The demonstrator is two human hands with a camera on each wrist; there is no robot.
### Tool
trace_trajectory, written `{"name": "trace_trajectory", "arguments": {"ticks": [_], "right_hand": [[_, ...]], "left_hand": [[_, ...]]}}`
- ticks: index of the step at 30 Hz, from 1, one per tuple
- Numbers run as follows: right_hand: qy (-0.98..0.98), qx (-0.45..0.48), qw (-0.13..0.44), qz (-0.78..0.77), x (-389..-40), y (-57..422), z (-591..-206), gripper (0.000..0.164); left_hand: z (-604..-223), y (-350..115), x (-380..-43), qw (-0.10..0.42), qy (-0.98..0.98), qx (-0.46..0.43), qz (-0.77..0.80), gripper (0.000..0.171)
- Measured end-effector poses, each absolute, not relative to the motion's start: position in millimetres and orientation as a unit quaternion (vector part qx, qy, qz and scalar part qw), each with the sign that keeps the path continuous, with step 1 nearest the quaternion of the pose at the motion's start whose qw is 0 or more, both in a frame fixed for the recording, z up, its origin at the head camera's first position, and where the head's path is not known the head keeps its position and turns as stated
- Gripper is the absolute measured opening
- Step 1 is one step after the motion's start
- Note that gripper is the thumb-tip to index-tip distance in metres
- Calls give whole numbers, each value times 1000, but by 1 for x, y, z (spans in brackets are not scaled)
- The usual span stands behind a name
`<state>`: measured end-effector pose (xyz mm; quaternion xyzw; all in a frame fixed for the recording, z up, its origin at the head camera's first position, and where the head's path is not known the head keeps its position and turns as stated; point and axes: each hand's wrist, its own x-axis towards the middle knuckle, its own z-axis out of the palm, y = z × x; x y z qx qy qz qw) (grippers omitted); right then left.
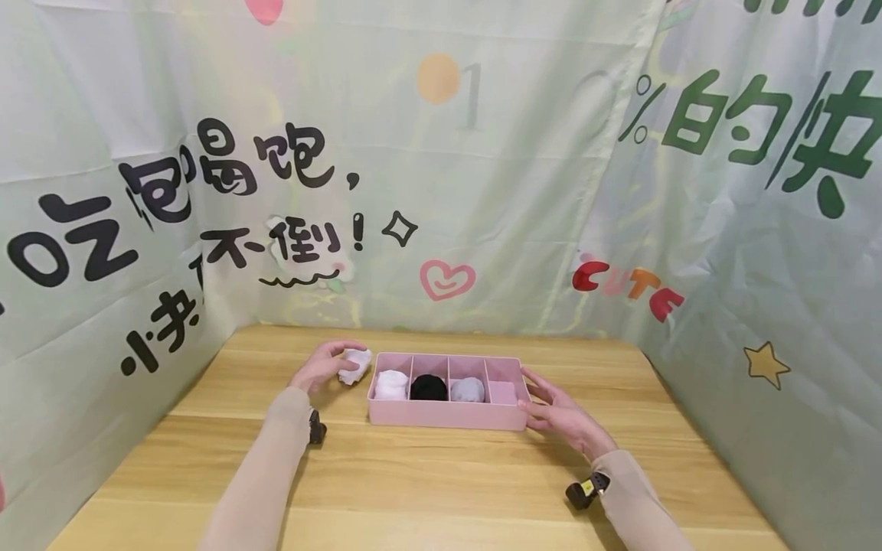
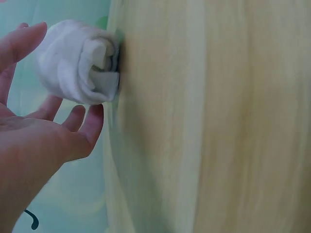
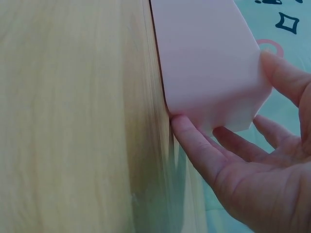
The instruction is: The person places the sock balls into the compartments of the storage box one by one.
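Note:
A pink storage box with a row of compartments sits on the table. From left to right it holds a white sock roll, a black sock roll and a light grey sock roll; the rightmost compartment has nothing in it. Left of the box, my left hand holds another rolled white sock between thumb and fingers, close to the tabletop; whether it touches the wood I cannot tell. My right hand grips the right end of the box, its fingertips against the lower corner and upper edge.
The wooden table reaches back to a printed cloth backdrop that encloses it at the rear and both sides. Each wrist wears a small black camera, such as the right one.

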<state>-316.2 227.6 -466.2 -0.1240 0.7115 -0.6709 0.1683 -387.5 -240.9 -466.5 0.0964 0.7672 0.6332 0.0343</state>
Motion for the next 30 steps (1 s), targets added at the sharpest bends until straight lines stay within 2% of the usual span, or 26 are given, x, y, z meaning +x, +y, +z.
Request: {"name": "trace_trajectory", "arguments": {"ticks": [8, 20, 30], "right_hand": [[711, -124, 171, -671, -315, 227, -467, 72], [700, -132, 185, -677, -313, 228, -462, 71], [698, -129, 182, -681, -315, 228, -464, 72]], "left_hand": [[-470, -234, -386, 52, 781, 62, 619, 48], [-468, -232, -387, 50, 784, 37, 617, 56], [-466, -235, -386, 35, 771, 19, 635, 48]]}}
